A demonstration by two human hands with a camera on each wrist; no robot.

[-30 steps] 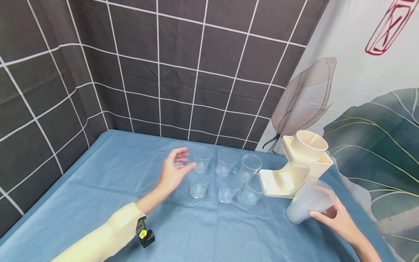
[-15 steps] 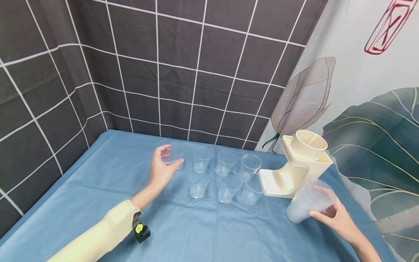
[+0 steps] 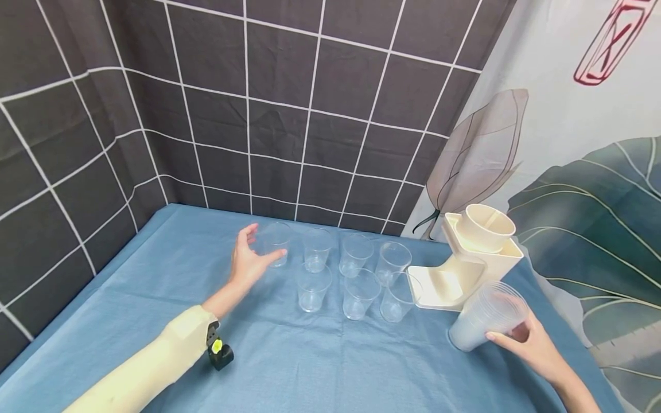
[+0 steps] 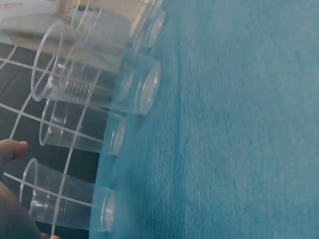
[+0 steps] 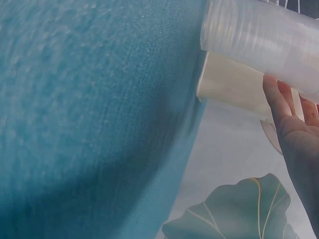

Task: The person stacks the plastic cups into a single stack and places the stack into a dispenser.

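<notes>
Left hand (image 3: 248, 264): at the far-left end of the cups, palm toward the end cup (image 3: 277, 245), which stands upright at its 2 o'clock; thumb and fingers spread apart about that cup; contact with it cannot be told. Sleeve (image 3: 155, 358): cream, toward 7 o'clock from this hand, with a black wrist device (image 3: 221, 354) at the cuff. Back cups (image 3: 356, 256): three, clear, upright, in a line with the end cup, running toward 3 o'clock. Front cups (image 3: 361, 293): three, clear, upright, in a nearer row at 6 o'clock of the back cups. Right hand (image 3: 534, 350): thumb and fingers clamped on a stack (image 3: 482, 321) of nested clear cups, at its 10 o'clock, mouth leaning toward 1 o'clock in the head view. Stand (image 3: 493, 261): cream, with a round collar on top, at 12 o'clock of the stack. Cloth (image 3: 289, 355): blue, beneath all cups. Backdrop (image 3: 279, 132): dark, white-gridded, at 12 o'clock.
</notes>
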